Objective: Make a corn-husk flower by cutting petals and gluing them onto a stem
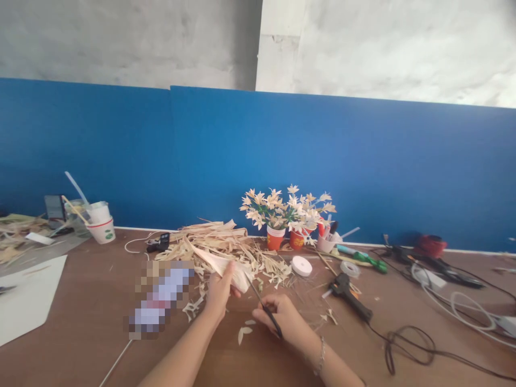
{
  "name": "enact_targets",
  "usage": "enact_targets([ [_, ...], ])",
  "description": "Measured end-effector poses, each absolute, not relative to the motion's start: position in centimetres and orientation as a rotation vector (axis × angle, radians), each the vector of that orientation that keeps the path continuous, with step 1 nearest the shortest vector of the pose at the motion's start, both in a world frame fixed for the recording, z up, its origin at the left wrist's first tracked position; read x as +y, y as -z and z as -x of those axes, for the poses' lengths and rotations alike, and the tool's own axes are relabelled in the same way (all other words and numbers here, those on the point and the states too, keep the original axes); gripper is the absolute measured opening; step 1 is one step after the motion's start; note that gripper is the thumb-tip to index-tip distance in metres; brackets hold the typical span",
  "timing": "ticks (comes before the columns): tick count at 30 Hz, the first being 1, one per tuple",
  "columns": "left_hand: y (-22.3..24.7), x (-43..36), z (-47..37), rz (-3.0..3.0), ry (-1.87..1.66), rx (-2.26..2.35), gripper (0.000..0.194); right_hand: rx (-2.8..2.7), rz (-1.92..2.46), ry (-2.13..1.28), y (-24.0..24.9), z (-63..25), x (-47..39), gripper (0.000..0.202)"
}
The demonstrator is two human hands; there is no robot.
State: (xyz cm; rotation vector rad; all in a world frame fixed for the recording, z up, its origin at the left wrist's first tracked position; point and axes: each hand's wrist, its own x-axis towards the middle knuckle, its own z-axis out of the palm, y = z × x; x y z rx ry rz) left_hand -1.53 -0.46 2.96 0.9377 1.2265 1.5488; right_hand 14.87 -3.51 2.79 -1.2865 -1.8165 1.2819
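Note:
My left hand [221,293] grips a broad, pale dried husk [226,265], which looks like corn husk, with the thumb on top. My right hand [284,317] is closed around black-handled scissors [266,307], their thin dark blades pointing up and left to the husk's lower right edge. Whether the blades touch the husk I cannot tell. Small cut petal-shaped pieces [243,334] lie on the brown table below, between my hands. Behind the left hand spreads a heap of husk strips and scraps [217,234].
Husk flowers stand in red paper cups [274,238] at the back. A white tape roll [301,265] and a black glue gun [349,298] with its cord lie to the right. A blurred-out phone-like object [163,298], a white board [30,295] and a white cup [100,231] are leftward.

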Motion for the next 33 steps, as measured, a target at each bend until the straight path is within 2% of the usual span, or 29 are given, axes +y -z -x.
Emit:
enact_targets([
  [27, -2.93, -0.53, 1.13, -0.834, -1.487, 1.237, 0.05, -1.755, 1.331, -1.257, -2.37, -14.62, -3.5, 0.034],
  [33, -3.48, -0.5, 1.54, -0.746, -1.591, 1.238, 0.045, -1.781, 1.254, -1.432, -2.47, -15.14, -3.35, 0.03],
])
